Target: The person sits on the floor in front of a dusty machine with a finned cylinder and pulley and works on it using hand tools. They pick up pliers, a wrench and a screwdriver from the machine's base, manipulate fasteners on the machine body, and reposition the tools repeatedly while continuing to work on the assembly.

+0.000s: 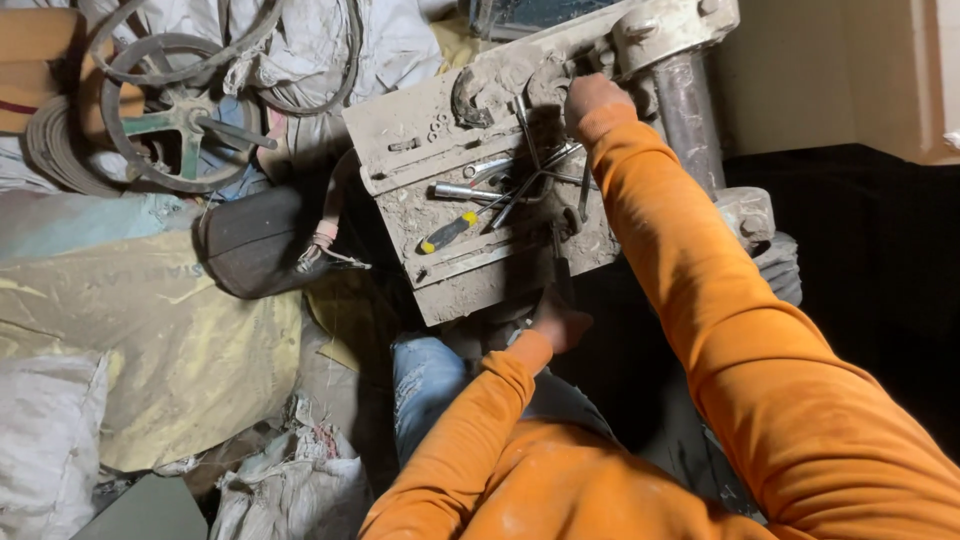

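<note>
Up top, right hand (pixel 592 100) rests on dusty grey machine plate (pixel 420 130), grip closed w/ fingers curled, holding what, can't tell. Plate is gritty, tilted, w/ yellow-handled screwdriver (pixel 449 232) and metal rods (pixel 535 180) lying on it. Left hand (pixel 560 325) sits under plate's lower edge; grip hidden.

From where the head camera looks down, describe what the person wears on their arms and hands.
Both arms wear long orange sleeves of soft, creased fabric with ribbed cuffs at the wrists. The left hand and right hand are bare: no gloves, rings or watch visible. Pale dusty smudges mark the orange cloth near the chest.
</note>
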